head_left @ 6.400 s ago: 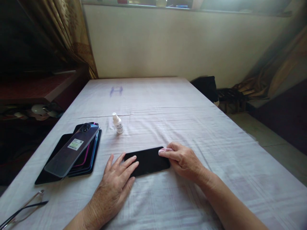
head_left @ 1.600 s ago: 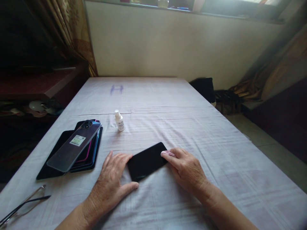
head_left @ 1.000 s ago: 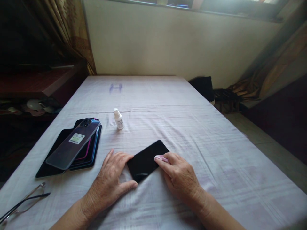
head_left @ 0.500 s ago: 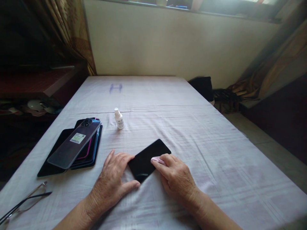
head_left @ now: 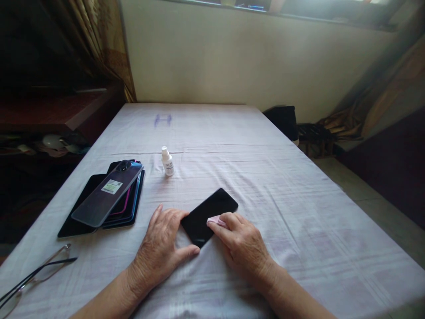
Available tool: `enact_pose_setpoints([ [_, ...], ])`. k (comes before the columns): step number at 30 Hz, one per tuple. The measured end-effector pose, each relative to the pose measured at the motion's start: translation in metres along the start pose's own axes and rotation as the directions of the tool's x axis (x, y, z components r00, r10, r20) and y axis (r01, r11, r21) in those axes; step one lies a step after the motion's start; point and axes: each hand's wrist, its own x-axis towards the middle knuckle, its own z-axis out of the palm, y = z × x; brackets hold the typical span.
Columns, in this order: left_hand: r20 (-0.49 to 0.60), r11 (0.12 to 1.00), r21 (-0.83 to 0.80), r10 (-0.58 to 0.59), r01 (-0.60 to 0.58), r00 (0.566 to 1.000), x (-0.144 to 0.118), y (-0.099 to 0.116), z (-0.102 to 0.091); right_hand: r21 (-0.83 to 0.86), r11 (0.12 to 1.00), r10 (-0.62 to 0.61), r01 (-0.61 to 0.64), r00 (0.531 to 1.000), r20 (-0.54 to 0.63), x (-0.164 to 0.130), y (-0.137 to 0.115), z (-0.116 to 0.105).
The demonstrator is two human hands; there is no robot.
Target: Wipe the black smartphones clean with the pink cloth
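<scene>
A black smartphone (head_left: 209, 217) lies slantwise on the cloth-covered table, its dark glossy face up. My left hand (head_left: 164, 241) grips its near-left end, with the thumb at the lower corner and the fingers at the upper edge. In my right hand (head_left: 241, 241) a small folded pink cloth (head_left: 216, 220) is pinched, pressed against the phone's face near the right-hand edge. Part of the cloth is hidden under the fingers. Beyond my left hand stands a small white bottle (head_left: 168, 162), upright and capped, with printing on its side.
Several phones and a larger black device are stacked on the left; a phone back (head_left: 108, 195) with a white-green label tops the pile. A pair of glasses (head_left: 40, 274) rests at the near left. The table's pale sheet (head_left: 299, 230) has creases. A wall (head_left: 199, 57) rises behind it.
The cloth in my right hand has slid slightly left across the phone's face. My left hand keeps its hold. The whole view has shifted a little.
</scene>
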Motion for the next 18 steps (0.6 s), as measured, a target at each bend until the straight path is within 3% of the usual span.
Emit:
enact_pose_setpoints([
  [3, -0.002, 1.0, -0.013, 0.0, 0.0, 1.0, 0.0, 0.0, 0.001, -0.022, 0.999, 0.026, -0.026, 1.0, -0.017, 0.001, 0.0, 0.002],
  [9, -0.001, 1.0, -0.03, 0.008, -0.008, 1.0, -0.002, -0.003, 0.001, -0.033, 0.996, -0.079, 0.079, 0.997, -0.013, 0.004, -0.01, 0.006],
  [15, 0.014, 1.0, -0.026, 0.0, 0.001, 1.0, -0.003, -0.004, 0.001, -0.066, 0.998, 0.012, -0.012, 1.0, -0.008, 0.007, -0.007, 0.004],
  [18, 0.01, 1.0, -0.023, 0.007, -0.006, 1.0, -0.003, -0.004, 0.001, -0.06, 0.998, -0.028, 0.028, 1.0, 0.005, 0.009, -0.011, 0.005],
])
